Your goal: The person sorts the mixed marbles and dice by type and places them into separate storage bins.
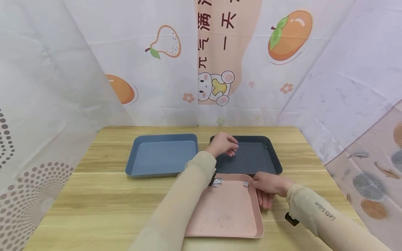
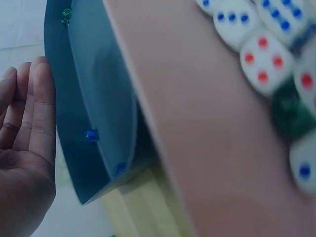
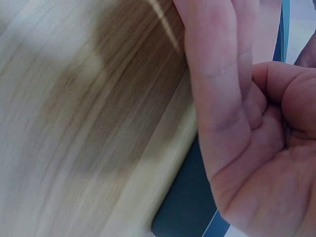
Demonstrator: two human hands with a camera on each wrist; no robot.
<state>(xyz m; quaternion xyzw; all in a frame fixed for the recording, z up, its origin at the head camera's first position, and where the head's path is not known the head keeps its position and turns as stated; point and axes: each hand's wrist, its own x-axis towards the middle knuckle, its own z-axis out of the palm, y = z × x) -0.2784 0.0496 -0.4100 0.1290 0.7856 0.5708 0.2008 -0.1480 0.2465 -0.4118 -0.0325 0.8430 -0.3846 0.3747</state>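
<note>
Head view: the left hand point(image 1: 223, 144), fingers relaxed, hovers over the navy tray point(image 1: 252, 157); the right hand point(image 1: 270, 184) is at the pink tray point(image 1: 226, 211), whether gripping its rim I cannot tell. White dice point(image 1: 219, 181) lie inside, along the far side.

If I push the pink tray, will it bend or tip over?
Probably no tipping: the pink tray has a wide, flat bottom and low sides. It looks stiff, since its sides run straight, so I'd expect little bending. The white dice inside might slide, as they just sit on its smooth-looking floor.
</note>
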